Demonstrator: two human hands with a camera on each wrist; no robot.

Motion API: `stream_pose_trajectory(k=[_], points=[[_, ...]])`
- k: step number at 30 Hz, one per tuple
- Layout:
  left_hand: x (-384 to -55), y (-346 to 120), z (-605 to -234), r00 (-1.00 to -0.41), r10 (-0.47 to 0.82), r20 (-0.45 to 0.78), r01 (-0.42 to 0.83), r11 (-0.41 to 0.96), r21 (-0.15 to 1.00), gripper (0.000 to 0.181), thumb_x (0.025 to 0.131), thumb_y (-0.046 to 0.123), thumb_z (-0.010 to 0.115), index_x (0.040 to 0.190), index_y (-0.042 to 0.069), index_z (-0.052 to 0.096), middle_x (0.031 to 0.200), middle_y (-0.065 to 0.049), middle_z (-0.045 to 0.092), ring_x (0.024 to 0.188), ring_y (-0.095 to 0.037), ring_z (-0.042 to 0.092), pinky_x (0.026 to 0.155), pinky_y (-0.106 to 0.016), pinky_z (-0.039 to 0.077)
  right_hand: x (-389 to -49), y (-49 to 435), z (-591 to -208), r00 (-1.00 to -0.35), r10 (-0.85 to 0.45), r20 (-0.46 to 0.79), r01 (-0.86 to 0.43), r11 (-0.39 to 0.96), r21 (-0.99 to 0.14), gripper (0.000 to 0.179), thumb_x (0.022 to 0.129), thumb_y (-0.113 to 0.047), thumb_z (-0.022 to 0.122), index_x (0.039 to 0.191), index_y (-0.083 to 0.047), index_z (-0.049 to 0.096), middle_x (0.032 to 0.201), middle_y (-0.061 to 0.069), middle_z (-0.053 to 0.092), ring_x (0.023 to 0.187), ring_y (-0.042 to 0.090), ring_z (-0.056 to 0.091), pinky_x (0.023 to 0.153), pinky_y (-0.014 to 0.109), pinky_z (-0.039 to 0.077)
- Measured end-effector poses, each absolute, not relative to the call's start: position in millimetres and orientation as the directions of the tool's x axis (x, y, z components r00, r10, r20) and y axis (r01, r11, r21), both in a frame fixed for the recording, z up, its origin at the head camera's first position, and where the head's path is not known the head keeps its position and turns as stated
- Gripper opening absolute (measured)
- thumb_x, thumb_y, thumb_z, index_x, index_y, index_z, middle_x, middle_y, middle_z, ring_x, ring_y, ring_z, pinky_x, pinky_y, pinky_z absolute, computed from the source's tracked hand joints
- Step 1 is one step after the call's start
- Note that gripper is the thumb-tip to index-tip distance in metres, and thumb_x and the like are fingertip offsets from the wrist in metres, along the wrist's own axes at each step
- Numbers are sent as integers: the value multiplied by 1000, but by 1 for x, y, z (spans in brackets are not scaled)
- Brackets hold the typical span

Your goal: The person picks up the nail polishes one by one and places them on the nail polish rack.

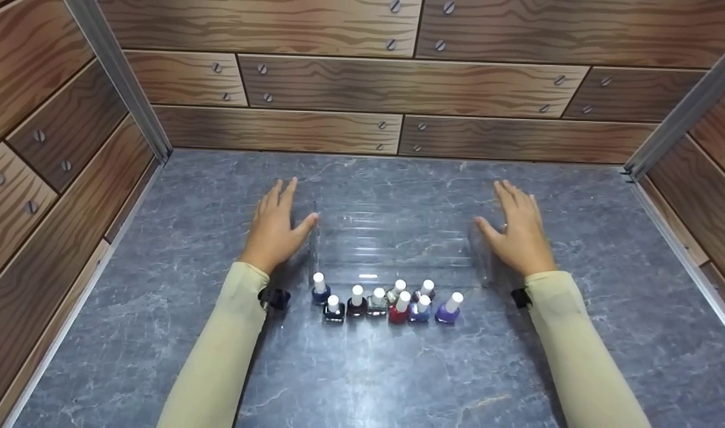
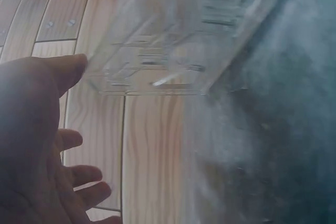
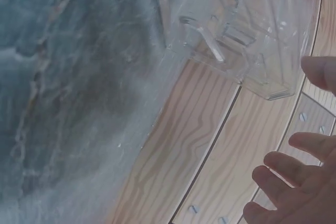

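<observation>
A clear plastic tiered rack stands on the table between both hands. My left hand is at its left side, fingers spread and straight; the thumb tip is by the rack's upper edge, and I cannot tell whether it touches. On the other side my right hand is likewise spread, its thumb pointing at the rack with a small gap. Both wrist views show the see-through rack beside the thumb. In front of it stand several white-capped nail polish bottles, among them a red bottle, a purple bottle and a dark blue bottle.
Wood-patterned panels wall in the back and both sides of the grey marbled table. Metal corner posts rise at the back left and back right. A dark strap shows at the left wrist.
</observation>
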State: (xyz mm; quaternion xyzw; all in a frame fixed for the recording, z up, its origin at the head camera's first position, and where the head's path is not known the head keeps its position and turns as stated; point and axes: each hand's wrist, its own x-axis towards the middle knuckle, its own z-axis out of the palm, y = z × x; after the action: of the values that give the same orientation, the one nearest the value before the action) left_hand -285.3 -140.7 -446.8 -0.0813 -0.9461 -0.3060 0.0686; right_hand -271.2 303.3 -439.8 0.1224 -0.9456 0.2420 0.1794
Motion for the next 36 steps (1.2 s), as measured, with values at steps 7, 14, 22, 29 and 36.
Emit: stream_pose_trajectory(k=[7, 14, 22, 29, 36], points=[[-279, -135, -439, -983, 91, 160, 180, 667, 723, 83, 101, 48, 63, 165, 14, 22, 165, -20, 29, 149, -41, 34, 120, -60, 33, -264, 300, -430, -854, -84, 514, -358, 811, -462, 53, 95, -12, 72, 142, 4, 53, 137, 26, 56, 125, 44, 52, 112, 58, 39], [-276, -120, -453, -998, 63, 25, 47, 389, 920, 76, 101, 39, 66, 159, 4, 32, 152, -25, 47, 135, -41, 52, 112, -51, 47, -248, 290, -420, -883, -119, 454, -392, 721, -572, 20, 99, -7, 67, 116, 2, 66, 97, 10, 69, 85, 19, 62, 76, 20, 52], [-277, -113, -479, -998, 8, -56, -53, 236, 970, 66, 99, 32, 71, 151, 2, 44, 145, -25, 54, 131, -38, 55, 110, -48, 49, -217, 293, -413, -824, -564, 44, -469, 636, -613, 15, 98, -7, 66, 113, -9, 68, 98, 5, 70, 84, 14, 64, 74, 27, 60], [-278, -112, -483, -997, 0, -79, -77, 217, 973, 69, 95, 25, 76, 151, -1, 44, 143, -25, 53, 131, -39, 54, 110, -47, 48, -206, 281, -420, -701, -708, -84, -530, 597, -602, 27, 92, -18, 77, 117, -11, 69, 100, -6, 68, 87, 12, 64, 77, 28, 60], [-280, -120, -487, -978, 128, -164, -132, 225, 965, 83, 92, 27, 79, 158, 4, 33, 151, -22, 45, 136, -36, 47, 114, -46, 44, -205, 271, -433, -672, -737, -71, -560, 568, -604, 13, 91, -16, 78, 99, -21, 70, 91, -11, 67, 78, 6, 63, 71, 25, 59]])
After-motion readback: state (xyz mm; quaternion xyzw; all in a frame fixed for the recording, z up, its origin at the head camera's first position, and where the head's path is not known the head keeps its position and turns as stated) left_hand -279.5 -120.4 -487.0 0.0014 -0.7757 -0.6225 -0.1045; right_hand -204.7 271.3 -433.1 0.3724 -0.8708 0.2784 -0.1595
